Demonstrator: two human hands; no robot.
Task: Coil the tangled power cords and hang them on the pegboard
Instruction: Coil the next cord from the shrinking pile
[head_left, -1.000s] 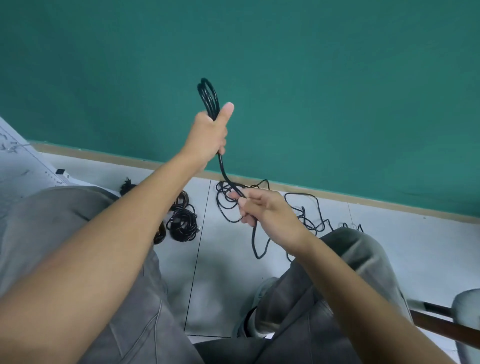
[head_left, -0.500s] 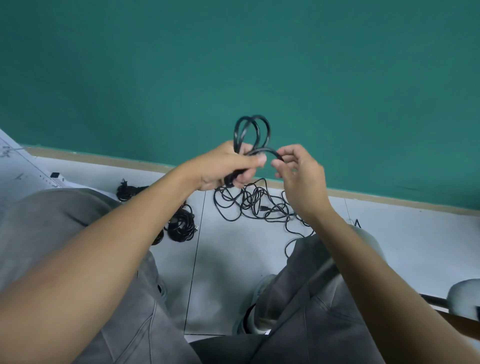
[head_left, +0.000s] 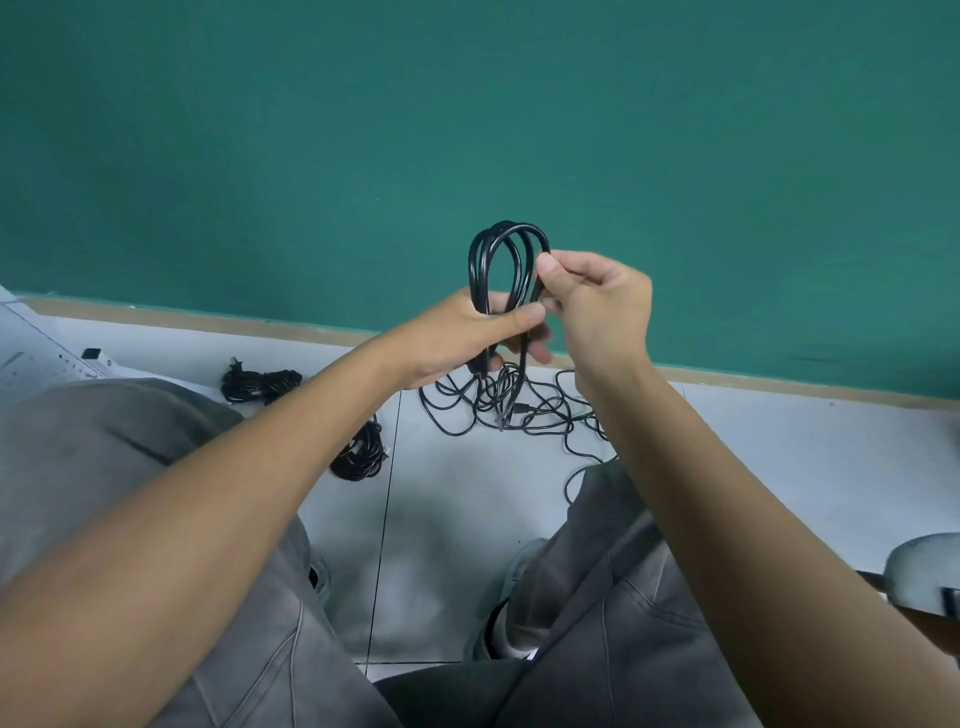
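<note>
A black power cord (head_left: 485, 260) stands in several upright loops above my hands, in front of the green wall. My left hand (head_left: 462, 335) grips the loops at their base, thumb laid across them. My right hand (head_left: 592, 301) pinches the rightmost loop between thumb and fingers. The cord's free length drops from my left hand into a tangled heap of black cords (head_left: 511, 410) on the white floor. No pegboard is in view.
Two coiled black cords lie on the floor at the left, one coil (head_left: 260, 384) near the wall and another coil (head_left: 361, 452) beside my left knee. My knees in grey trousers fill the foreground. A white board (head_left: 31, 353) sits at far left, a grey object (head_left: 924, 571) at right.
My left hand came down from its raised position and my right hand rose from the floor heap to meet it. A further loop has joined the bundle, which now stands more upright.
</note>
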